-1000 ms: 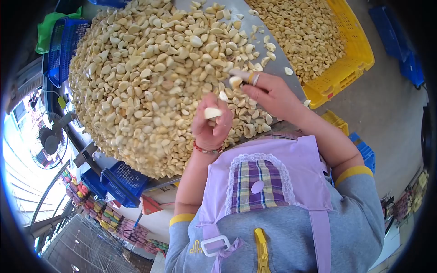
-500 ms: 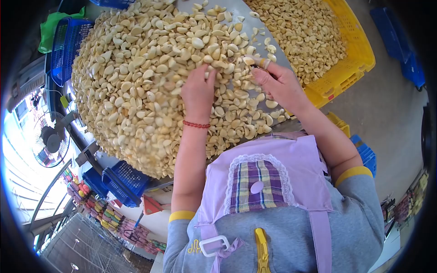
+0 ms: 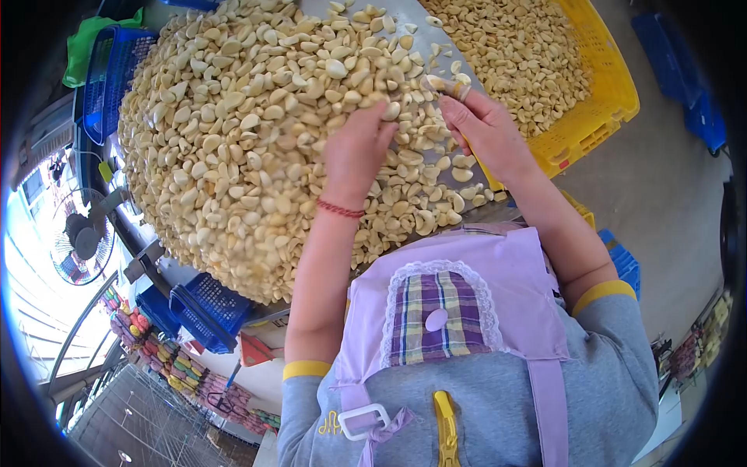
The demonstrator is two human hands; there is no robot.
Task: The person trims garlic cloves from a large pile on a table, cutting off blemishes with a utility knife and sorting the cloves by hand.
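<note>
A large heap of pale peeled garlic cloves (image 3: 233,148) covers the table in front of me. My left hand (image 3: 356,152), with a red bead bracelet (image 3: 340,208) at the wrist, is over the heap's right side. Its fingers are closed at a pale garlic clove (image 3: 391,111). To the right, my right hand (image 3: 490,132) is closed, index finger pointing left with a wrapping (image 3: 461,91) round it. It appears to grip a small knife, mostly hidden; a yellow strip (image 3: 491,177) like a handle shows below the palm. Loose cloves lie between the hands.
A yellow crate (image 3: 615,93) full of cloves stands at the right, past the grey table edge. Blue baskets (image 3: 206,307) are at the lower left and upper left. A fan (image 3: 82,236) stands at far left. More blue crates (image 3: 677,70) lie at far right.
My left hand has moved right, nearer the right hand. The right hand has shifted slightly to the right, and the dark blade visible before at its fingertips no longer shows clearly.
</note>
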